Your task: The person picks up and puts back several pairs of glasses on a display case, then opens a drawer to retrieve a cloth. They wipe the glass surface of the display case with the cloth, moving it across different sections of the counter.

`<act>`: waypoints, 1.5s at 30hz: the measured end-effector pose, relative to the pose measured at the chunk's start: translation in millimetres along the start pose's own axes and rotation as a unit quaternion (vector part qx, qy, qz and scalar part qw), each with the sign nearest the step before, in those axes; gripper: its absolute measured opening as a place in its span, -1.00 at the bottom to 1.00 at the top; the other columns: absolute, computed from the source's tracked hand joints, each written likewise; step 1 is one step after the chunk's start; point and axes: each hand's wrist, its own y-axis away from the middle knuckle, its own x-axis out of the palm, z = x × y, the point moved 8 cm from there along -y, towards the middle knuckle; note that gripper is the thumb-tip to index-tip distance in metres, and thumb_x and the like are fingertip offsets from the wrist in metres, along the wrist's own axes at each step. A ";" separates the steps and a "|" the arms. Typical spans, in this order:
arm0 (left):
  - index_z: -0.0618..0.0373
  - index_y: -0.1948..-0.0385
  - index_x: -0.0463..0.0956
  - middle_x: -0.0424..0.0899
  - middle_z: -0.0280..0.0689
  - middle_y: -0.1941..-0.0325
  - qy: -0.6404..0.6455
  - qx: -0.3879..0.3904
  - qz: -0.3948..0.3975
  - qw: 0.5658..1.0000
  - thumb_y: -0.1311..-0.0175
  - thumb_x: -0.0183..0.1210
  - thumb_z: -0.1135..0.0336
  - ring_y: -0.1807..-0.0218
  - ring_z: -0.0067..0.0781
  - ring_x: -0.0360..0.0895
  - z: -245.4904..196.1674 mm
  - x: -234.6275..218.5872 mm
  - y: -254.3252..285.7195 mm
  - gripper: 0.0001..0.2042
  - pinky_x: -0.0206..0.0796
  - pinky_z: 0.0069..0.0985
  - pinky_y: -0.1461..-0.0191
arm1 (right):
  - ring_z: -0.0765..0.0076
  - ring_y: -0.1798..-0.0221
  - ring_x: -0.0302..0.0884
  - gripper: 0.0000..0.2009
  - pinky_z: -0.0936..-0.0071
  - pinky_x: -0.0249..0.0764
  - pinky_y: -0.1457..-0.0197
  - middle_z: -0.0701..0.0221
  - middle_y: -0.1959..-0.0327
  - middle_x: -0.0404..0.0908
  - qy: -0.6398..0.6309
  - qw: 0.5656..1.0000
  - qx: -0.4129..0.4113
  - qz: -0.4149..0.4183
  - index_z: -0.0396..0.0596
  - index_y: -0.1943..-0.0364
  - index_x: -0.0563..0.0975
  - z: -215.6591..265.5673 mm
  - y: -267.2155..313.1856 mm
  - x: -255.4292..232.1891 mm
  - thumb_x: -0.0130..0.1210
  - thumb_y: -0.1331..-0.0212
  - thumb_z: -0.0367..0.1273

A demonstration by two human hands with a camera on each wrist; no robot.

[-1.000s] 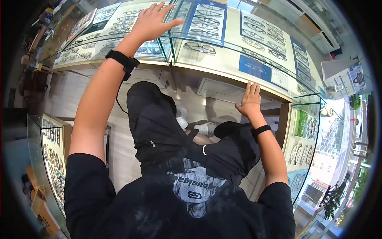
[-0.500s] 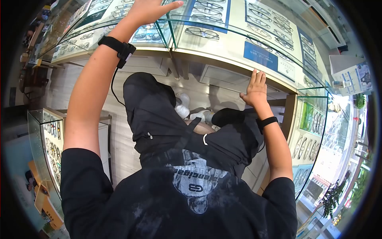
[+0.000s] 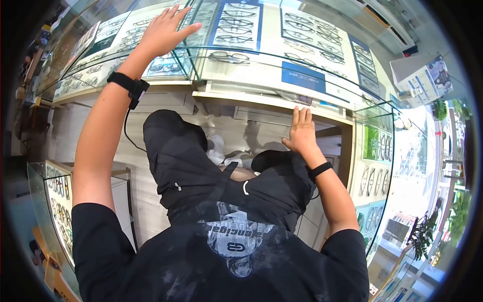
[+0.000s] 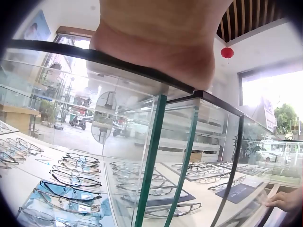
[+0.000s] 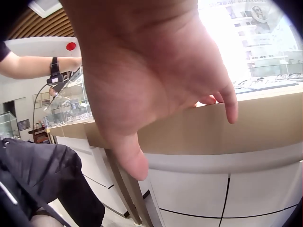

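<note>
My left hand (image 3: 163,35) rests flat on the glass top of a display case, fingers spread, near the seam between two cases. In the left wrist view its palm heel (image 4: 156,52) lies on the dark glass edge. My right hand (image 3: 303,136) is at the front rim of the wooden drawer (image 3: 241,99) under the right-hand case, fingers reaching over the rim and thumb apart. In the right wrist view this hand (image 5: 156,80) covers part of the wooden front, with the thumb hanging before it. The drawer front juts out past the neighbouring case.
Rows of eyeglasses (image 3: 229,58) lie in the case beside a blue card (image 3: 303,75). Another glass case (image 3: 375,151) adjoins on the right, and one (image 3: 59,201) stands behind at left. A printed box (image 3: 422,80) sits at the far right. My knees (image 3: 173,146) are below the counter.
The drawer front has come out toward me along with my right hand, leaving a gap along the glass. My left hand stays on the glass top. The head view has shifted slightly.
</note>
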 end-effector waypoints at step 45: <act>-0.19 -0.53 0.21 0.09 -0.13 -0.66 -0.012 -0.025 0.023 0.999 -0.33 -0.16 -0.52 -0.67 -0.03 -0.03 2.1 5.3 0.5 -0.15 -0.14 -0.14 -0.66 | -0.35 -0.57 -0.03 0.28 0.03 0.31 -0.44 -0.29 -0.49 0.04 -0.096 0.984 -0.061 0.138 -0.45 -0.52 -0.09 39.3 174.3 -3.3 0.42 0.07 0.16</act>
